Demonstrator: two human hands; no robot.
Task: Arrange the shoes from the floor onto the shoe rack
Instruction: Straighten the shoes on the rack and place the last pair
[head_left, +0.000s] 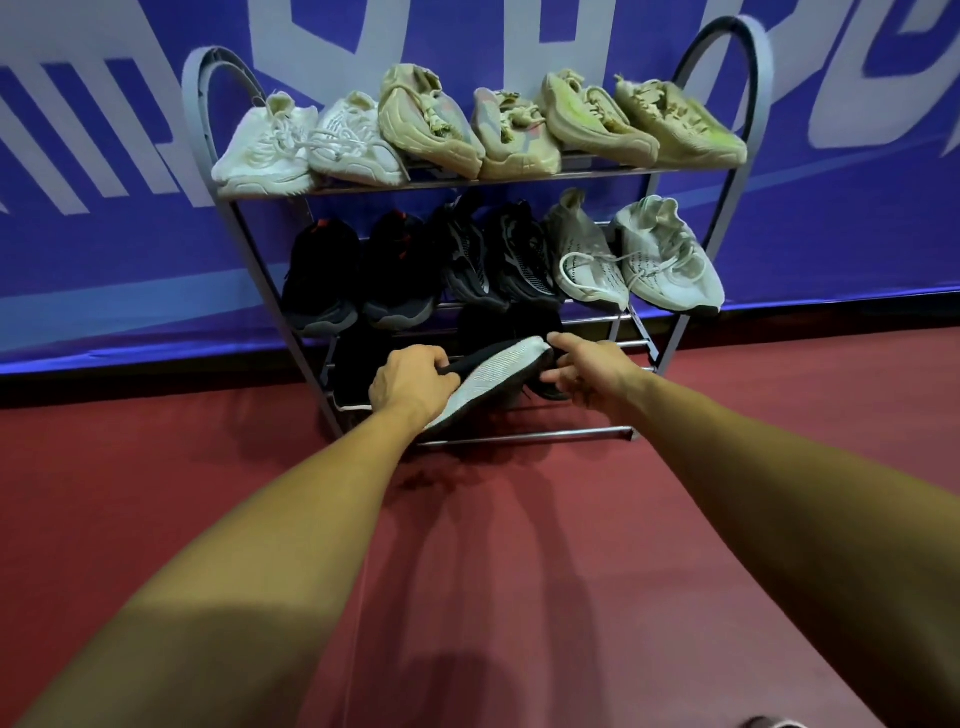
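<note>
Holding the black shoe (493, 382) tilted by the front edge of the shoe rack (524, 435), the left hand (410, 387) curls round one end and the right hand (592, 376) pinches the other (probably light and pliable, so end grips suit).

White shoes (267, 143), beige shoes (519, 135) and black shoes (322, 270) fill a grey rack (192, 104) — red floor (493, 571), blue-and-white banner (104, 249).

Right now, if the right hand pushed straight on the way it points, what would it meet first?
The right hand pinches the end of the white-soled black shoe. Pushed on, it would probably drive that shoe into the dark shoes on the lowest shelf of the shoe rack; depth is unclear.
</note>
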